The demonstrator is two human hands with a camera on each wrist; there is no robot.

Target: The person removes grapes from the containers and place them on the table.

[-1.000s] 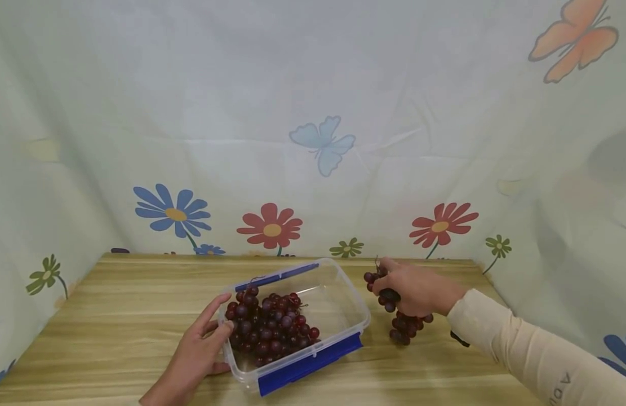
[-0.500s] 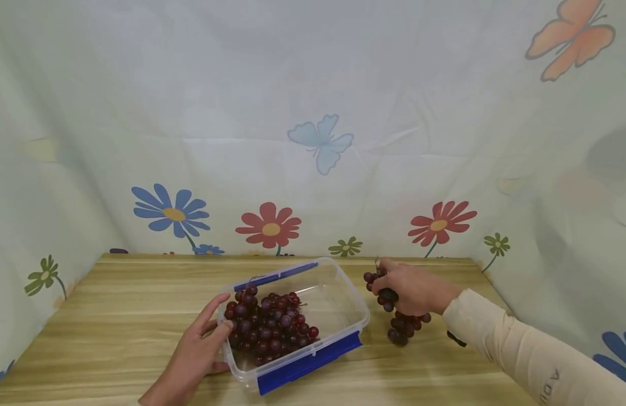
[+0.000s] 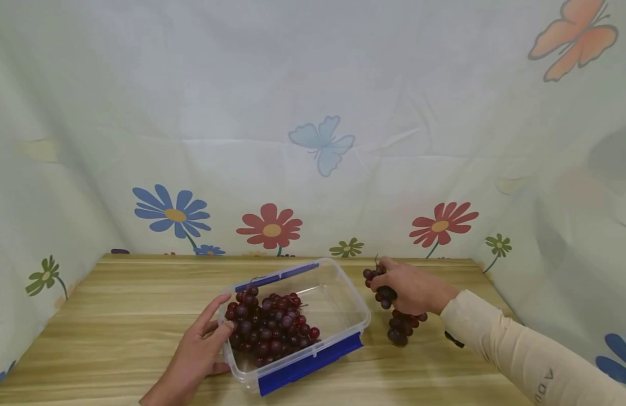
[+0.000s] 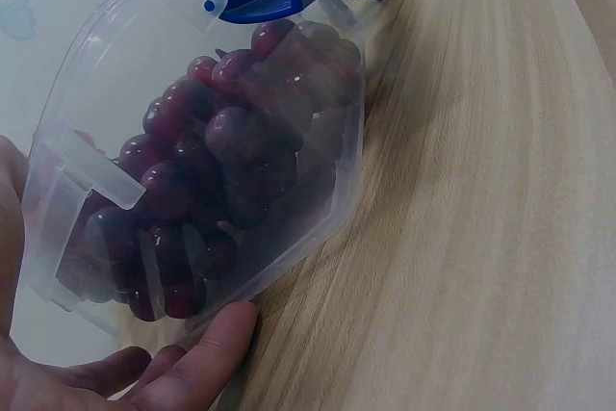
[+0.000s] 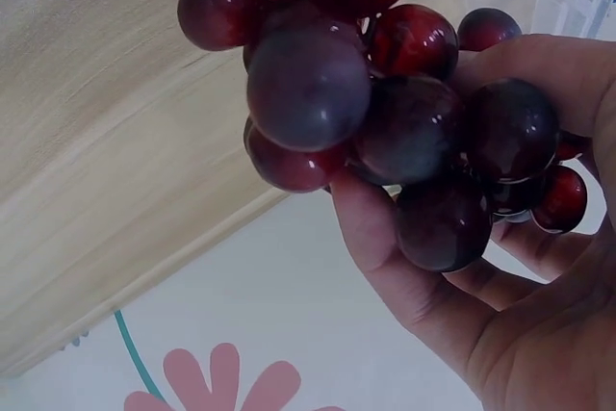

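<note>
A clear plastic container point(image 3: 338, 293) with blue side clips stands on the table, open at the top. Dark red grapes point(image 3: 272, 327) fill its left part. At its left end, my left hand point(image 3: 193, 344) holds the container, thumb at the rim and other fingers against the outside; fingertips point(image 4: 217, 348) show low on the wall in the left wrist view. To the right of the container, my right hand point(image 3: 416, 288) grips a bunch of grapes point(image 5: 414, 132), its fingers curled round them. More grapes point(image 3: 404, 327) show below that hand; I cannot tell whether they belong to the same bunch.
The wooden table point(image 3: 140, 316) ends at the back against a white curtain point(image 3: 242, 141) printed with flowers and butterflies. A small dark object point(image 3: 453, 339), partly hidden, lies beside the right sleeve point(image 3: 495, 338).
My right wrist and the grapes it grips have shifted very slightly to the left. My left hand and the container stay as they were.
</note>
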